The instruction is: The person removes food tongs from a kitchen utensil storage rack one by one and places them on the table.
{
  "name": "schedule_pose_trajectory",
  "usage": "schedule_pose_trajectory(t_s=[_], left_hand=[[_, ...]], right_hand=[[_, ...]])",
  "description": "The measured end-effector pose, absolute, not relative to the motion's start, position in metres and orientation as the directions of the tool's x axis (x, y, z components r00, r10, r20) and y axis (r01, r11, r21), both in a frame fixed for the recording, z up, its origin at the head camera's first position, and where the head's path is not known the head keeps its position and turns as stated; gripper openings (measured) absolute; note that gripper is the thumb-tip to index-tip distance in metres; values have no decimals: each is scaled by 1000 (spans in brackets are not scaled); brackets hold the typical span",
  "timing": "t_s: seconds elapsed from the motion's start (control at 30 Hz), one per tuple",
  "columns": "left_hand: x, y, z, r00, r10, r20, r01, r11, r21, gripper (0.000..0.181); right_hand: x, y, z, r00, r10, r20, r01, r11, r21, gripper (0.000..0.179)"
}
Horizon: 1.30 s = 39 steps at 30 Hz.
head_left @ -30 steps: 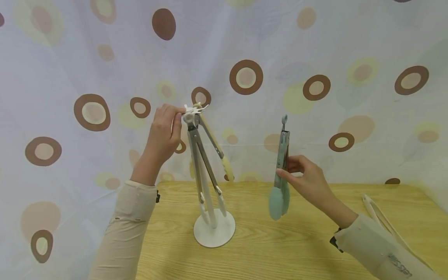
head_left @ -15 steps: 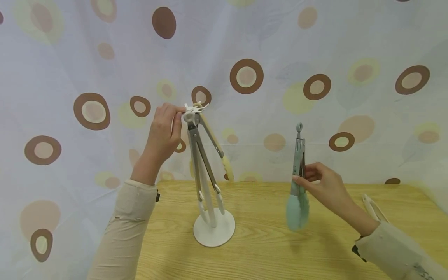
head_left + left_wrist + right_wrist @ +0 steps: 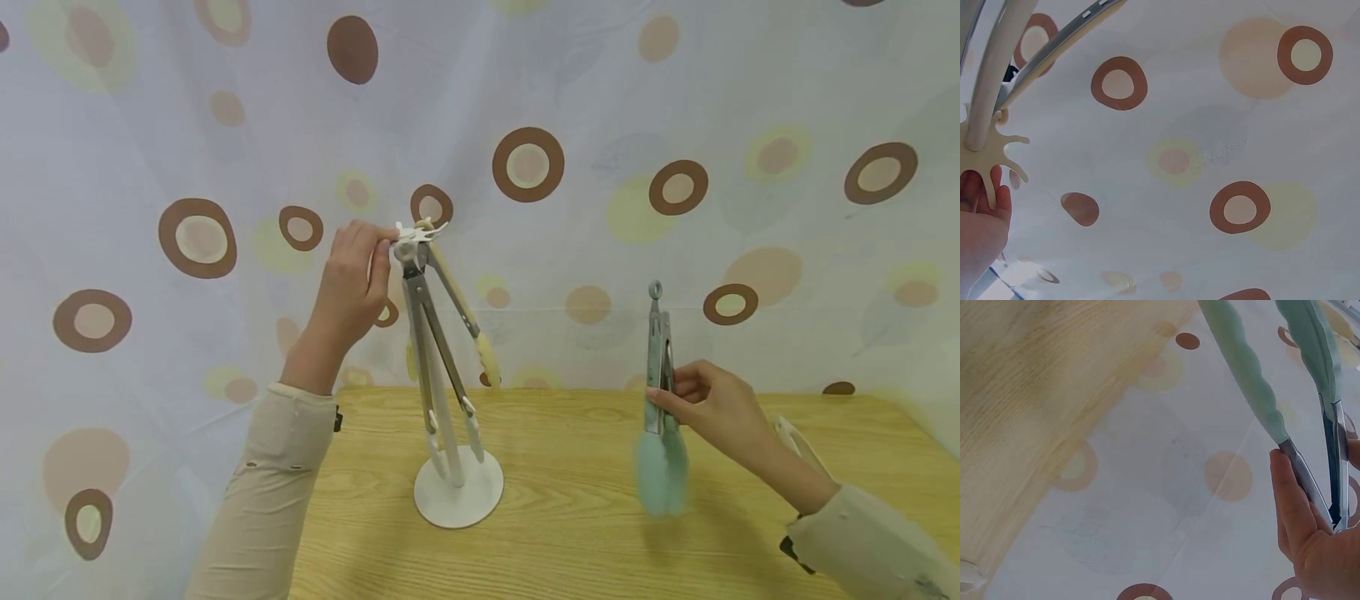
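**Right hand (image 3: 716,408) pinched green tongs (image 3: 658,467) at four o'clock**

My head feed blurred the green heads; the right-wrist feed cut their tips off at twelve o'clock. A pale thing (image 3: 969,575) in that feed's seven o'clock corner was too cropped for me to name. Pale tongs (image 3: 798,442) lay on the table (image 3: 555,467) at four o'clock, partly hidden by the right forearm.

I saw the left hand (image 3: 352,271) raised at nine o'clock, thumb and fingers pinching the edge of the hook crown (image 3: 422,236). The right arm reached in from the four o'clock edge, thumb on one leg of the green tongs, fingers on the other, heads hanging down over the table.

The white stand (image 3: 459,510), its base at six o'clock, carried white-tipped tongs (image 3: 446,346) in front and yellow tongs (image 3: 453,292) behind, one yellow leg mostly hidden.
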State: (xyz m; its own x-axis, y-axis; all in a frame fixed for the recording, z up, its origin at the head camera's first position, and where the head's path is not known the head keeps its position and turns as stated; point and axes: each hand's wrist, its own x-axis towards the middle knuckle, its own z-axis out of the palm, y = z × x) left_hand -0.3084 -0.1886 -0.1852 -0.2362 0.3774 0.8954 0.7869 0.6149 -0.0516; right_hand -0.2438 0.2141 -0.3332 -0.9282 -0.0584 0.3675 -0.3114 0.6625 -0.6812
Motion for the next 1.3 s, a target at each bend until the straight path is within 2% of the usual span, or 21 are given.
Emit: schedule_pose_trajectory(t_s=[0.87,1.1,1.3], left_hand=[[-309,-189,-186,-218,379,899,790,610,-66,20],[-309,-189,-186,-221,375,900,789,611,-60,20],[-309,-189,-186,-215,376,901,789,610,-66,19]], right_hand=[[-242,265,-350,-980,-82,179,-182,726,-663,49],[-242,277,-356,-987,-84,138,-151,781,-606,44],[-240,285,-361,-994,-90,68,-113,789,-604,39]])
